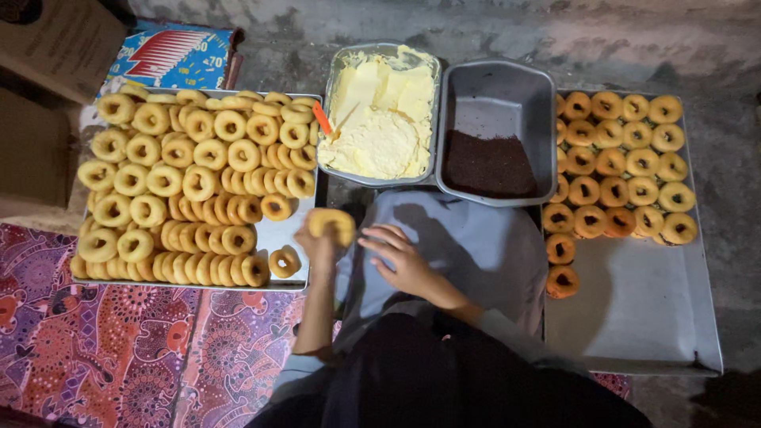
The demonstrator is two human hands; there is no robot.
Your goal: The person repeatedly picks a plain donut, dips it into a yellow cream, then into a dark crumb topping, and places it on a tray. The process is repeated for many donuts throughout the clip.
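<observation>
While left hand (pixel 317 244) grips a plain doughnut (pixel 331 224) upright, right hand (pixel 400 257) sits open just beside it, butter tray (pixel 342 71) straight ahead.

Both forearms were bare, the left hand (pixel 321 246) and right hand (pixel 400 261) without gloves, rings or watch. A pale grey-blue cloth covered the lap, and dark, near-black clothing showed below it, nearest the camera.
</observation>
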